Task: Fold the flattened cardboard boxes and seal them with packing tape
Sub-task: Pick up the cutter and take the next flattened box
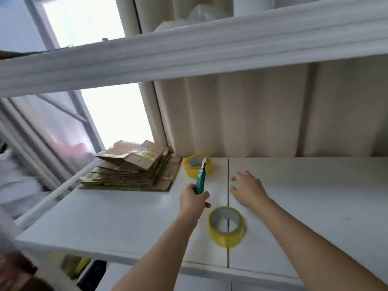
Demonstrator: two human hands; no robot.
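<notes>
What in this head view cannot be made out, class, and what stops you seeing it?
- Far tape roll: partly hidden behind the knife in the left hand.
- Flattened boxes: count unreadable, stacked and blurred.
- Right hand: fingertips motion-blurred.
- Items under the shelf: blurred, cut off.

Shelf top open rightward; cardboard stack blocks back-left; upper shelf overhead.

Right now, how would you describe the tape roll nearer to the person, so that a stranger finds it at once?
Start at the white table with a seam across its top. The nearer tape roll sits on that seam, near the front edge, between the two forearms. The other roll lies far back by the curtain, beside the cardboard stack.
</notes>
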